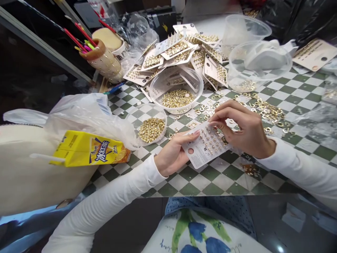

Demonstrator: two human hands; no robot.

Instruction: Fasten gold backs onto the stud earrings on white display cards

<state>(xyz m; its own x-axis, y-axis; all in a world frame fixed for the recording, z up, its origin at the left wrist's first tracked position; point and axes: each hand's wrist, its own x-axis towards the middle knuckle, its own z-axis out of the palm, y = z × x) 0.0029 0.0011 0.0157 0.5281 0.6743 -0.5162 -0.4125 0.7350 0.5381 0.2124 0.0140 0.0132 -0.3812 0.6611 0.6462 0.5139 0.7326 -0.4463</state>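
Note:
My left hand grips a pale earring card by its left end, thumb on top. The card is tilted above the table, its printed back facing me, with rows of small gold earring backs across it. At the card's upper edge, my right hand pinches thumb and forefinger together; whatever is between the fingertips is too small to make out. Left of the card, a shallow clear lid holds many tiny gold earring backs. Behind it, a round clear tub contains more gold pieces.
Loose gold hook-shaped pieces lie scattered on the checkered table. A heap of filled earring cards rises at the back. Clear tubs stand back right. A yellow drink carton, plastic bag and pen cup are left.

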